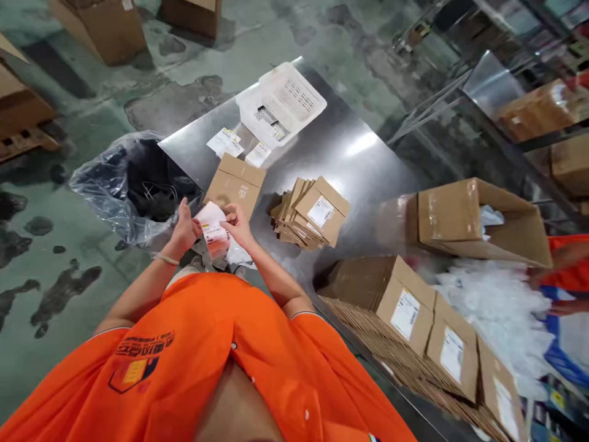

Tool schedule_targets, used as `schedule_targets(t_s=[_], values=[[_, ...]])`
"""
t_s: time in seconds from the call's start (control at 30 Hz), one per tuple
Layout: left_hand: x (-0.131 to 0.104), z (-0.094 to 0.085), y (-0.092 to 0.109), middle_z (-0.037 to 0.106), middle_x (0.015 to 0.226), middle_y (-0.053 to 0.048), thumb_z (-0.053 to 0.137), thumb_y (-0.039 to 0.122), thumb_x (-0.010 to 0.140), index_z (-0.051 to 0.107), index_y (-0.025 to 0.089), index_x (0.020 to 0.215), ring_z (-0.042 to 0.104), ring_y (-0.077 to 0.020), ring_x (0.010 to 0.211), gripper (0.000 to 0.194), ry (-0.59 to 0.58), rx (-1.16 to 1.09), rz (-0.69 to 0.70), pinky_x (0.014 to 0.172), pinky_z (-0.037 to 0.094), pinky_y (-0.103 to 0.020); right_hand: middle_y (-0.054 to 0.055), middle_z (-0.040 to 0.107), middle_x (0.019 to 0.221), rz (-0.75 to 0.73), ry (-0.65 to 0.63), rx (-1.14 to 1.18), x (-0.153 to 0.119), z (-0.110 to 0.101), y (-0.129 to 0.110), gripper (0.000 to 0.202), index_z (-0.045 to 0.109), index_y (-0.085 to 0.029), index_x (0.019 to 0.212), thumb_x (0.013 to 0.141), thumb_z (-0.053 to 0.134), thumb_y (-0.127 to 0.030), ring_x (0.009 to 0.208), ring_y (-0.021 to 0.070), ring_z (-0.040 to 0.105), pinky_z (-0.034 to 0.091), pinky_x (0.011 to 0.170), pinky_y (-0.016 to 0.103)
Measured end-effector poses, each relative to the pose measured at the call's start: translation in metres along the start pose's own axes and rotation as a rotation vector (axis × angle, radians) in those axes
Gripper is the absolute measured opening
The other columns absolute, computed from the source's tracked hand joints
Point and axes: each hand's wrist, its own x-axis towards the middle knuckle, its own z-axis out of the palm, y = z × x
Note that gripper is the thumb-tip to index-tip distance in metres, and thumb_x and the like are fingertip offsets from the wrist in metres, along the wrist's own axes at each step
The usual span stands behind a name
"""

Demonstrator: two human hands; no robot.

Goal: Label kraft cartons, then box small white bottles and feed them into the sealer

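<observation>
Handling a printed label strip (pixel 215 236) looks like the step in hand. Right hand (pixel 240 227) pinches the strip's right edge; left hand (pixel 184 230) has fingers curled at its left edge, pinch or mere touch, can't tell. Strip lies between both hands, just in front of the torso, near the flat carton (pixel 237 181) on the metal table (pixel 363 144). Next move probably calls for a steady fingertip hold to separate one label.

Brown cartons (pixel 103 31) on stained floor (pixel 271 37).
</observation>
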Motion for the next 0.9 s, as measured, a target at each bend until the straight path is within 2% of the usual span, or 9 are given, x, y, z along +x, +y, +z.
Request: schedule_targets(t_s=[0.1, 0.2, 0.3, 0.43, 0.57, 0.63, 0.73, 0.83, 0.9], values=[[-0.015, 0.007, -0.004, 0.083, 0.108, -0.009, 0.113, 0.059, 0.068, 0.080, 0.018, 0.132, 0.077, -0.0286, 0.102, 0.083, -0.128, -0.023, -0.013, 0.092, 0.059, -0.038, -0.009, 0.054, 0.074, -0.019, 0.008, -0.039, 0.009, 0.004, -0.006, 0.033, 0.068, -0.027, 0.105, 0.079, 0.088, -0.030, 0.075, 0.0184, 0.059, 0.049, 0.074, 0.028], [-0.017, 0.014, -0.001, 0.086, 0.104, -0.010, 0.118, 0.041, 0.042, 0.087, 0.015, 0.115, 0.077, -0.0265, 0.094, 0.083, -0.158, 0.043, -0.008, 0.094, 0.061, -0.039, -0.007, 0.056, 0.074, -0.047, 0.027, -0.081, 0.016, 0.006, -0.004, 0.023, 0.071, -0.025, 0.094, 0.081, 0.088, -0.033, 0.074, 0.0175, 0.057, 0.048, 0.073, 0.028], [-0.006, 0.017, 0.002, 0.089, 0.109, -0.013, 0.113, 0.036, 0.045, 0.091, 0.012, 0.111, 0.079, -0.0265, 0.095, 0.073, -0.141, 0.132, 0.004, 0.097, 0.063, -0.041, -0.004, 0.065, 0.074, -0.059, 0.055, -0.098, 0.018, 0.004, 0.005, 0.019, 0.075, -0.024, 0.088, 0.080, 0.089, -0.033, 0.075, 0.0187, 0.061, 0.052, 0.074, 0.030], [0.014, 0.020, 0.001, 0.090, 0.101, -0.012, 0.107, 0.026, 0.051, 0.094, 0.011, 0.106, 0.081, -0.0283, 0.093, 0.059, -0.117, 0.316, -0.014, 0.091, 0.065, -0.039, -0.001, 0.073, 0.075, -0.174, 0.201, -0.233, 0.008, 0.001, 0.020, 0.014, 0.079, -0.025, 0.079, 0.087, 0.087, -0.034, 0.078, 0.0222, 0.069, 0.058, 0.080, 0.034], [0.028, 0.021, -0.012, 0.088, 0.089, -0.009, 0.109, 0.028, 0.045, 0.091, 0.013, 0.091, 0.082, -0.0304, 0.086, 0.052, -0.189, 0.319, -0.131, 0.083, 0.066, -0.039, 0.006, 0.084, 0.104, -0.292, 0.347, -0.411, 0.016, -0.011, 0.019, 0.016, 0.080, -0.026, 0.079, 0.095, 0.080, -0.024, 0.105, 0.0261, 0.078, 0.063, 0.097, 0.036], [0.032, 0.020, -0.023, 0.087, 0.086, -0.011, 0.111, 0.029, 0.041, 0.087, 0.014, 0.081, 0.082, -0.0317, 0.084, 0.049, -0.251, 0.302, -0.240, 0.083, 0.068, -0.041, 0.010, 0.082, 0.119, -0.278, 0.455, -0.483, 0.041, -0.025, 0.007, 0.015, 0.078, -0.024, 0.081, 0.095, 0.080, -0.019, 0.117, 0.0271, 0.076, 0.062, 0.103, 0.037], [0.032, 0.020, -0.040, 0.087, 0.085, -0.014, 0.114, 0.033, 0.041, 0.085, 0.015, 0.077, 0.082, -0.0331, 0.084, 0.050, -0.264, 0.301, -0.333, 0.086, 0.068, -0.045, 0.012, 0.075, 0.122, -0.161, 0.582, -0.580, 0.096, -0.049, -0.013, 0.015, 0.075, -0.021, 0.082, 0.095, 0.079, -0.016, 0.118, 0.0275, 0.072, 0.060, 0.107, 0.038], [0.031, 0.014, -0.057, 0.084, 0.080, -0.014, 0.114, 0.043, 0.049, 0.083, 0.017, 0.079, 0.081, -0.0327, 0.081, 0.050, -0.240, 0.310, -0.342, 0.083, 0.067, -0.045, 0.014, 0.073, 0.123, -0.020, 0.591, -0.674, 0.143, -0.065, -0.024, 0.014, 0.075, -0.020, 0.083, 0.096, 0.078, -0.016, 0.120, 0.0299, 0.068, 0.060, 0.110, 0.042], [0.029, 0.001, -0.066, 0.079, 0.072, -0.009, 0.111, 0.051, 0.054, 0.081, 0.019, 0.077, 0.079, -0.0301, 0.076, 0.049, -0.220, 0.342, -0.273, 0.079, 0.065, -0.042, 0.017, 0.073, 0.132, 0.036, 0.589, -0.738, 0.157, -0.066, -0.023, 0.006, 0.081, -0.019, 0.094, 0.098, 0.077, -0.019, 0.129, 0.0335, 0.067, 0.059, 0.115, 0.047]])
